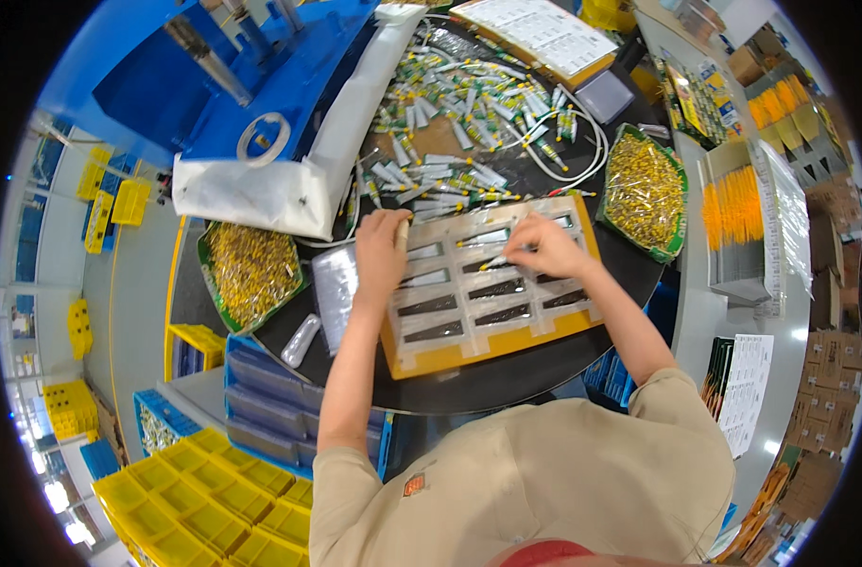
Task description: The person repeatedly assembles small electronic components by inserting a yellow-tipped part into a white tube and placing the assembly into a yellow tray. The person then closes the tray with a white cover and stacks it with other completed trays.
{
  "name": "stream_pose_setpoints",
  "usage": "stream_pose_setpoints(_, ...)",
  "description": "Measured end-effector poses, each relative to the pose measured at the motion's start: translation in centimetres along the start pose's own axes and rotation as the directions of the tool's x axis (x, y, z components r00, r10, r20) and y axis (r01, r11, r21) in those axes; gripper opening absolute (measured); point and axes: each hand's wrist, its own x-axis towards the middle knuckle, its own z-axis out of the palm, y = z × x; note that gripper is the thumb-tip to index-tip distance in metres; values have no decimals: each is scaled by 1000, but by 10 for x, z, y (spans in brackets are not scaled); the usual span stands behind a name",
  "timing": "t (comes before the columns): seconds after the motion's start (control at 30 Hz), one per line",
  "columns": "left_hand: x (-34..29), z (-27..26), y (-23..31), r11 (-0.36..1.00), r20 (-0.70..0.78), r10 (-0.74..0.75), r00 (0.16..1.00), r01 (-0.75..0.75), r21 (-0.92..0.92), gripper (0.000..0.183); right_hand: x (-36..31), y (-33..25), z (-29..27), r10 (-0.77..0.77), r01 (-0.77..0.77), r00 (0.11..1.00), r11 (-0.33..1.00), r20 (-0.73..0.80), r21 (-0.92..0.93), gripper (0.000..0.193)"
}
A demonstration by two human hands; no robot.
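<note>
One-handed, held a small white tube (pixel 493 262) at the tips of the right hand (pixel 550 249), in or just over a slot of the grey tray (pixel 467 317); could not tell which. Had those fingers almost closed, pinching one end. Rested the left hand (pixel 381 253) at the tray's far left corner, fingers bent, contents impossible to tell. Slanted the right forearm inward, palm down, and held the left one nearly straight ahead. Had loose tubes (pixel 461 134) heaped beyond the tray on the dark bench (pixel 507 380).
</note>
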Motion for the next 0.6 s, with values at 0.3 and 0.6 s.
stream_pose_setpoints(0.3, 79, 64, -28, 940, 347, -62, 936, -61, 334, 15, 91, 64, 17, 296, -452, 855, 827, -425, -334, 19)
stream_pose_setpoints(0.6, -34, -12, 42, 624, 167, -398, 902, 400, -672, 20, 12, 14, -4, 105, -55, 984, 945, -141, 322, 26)
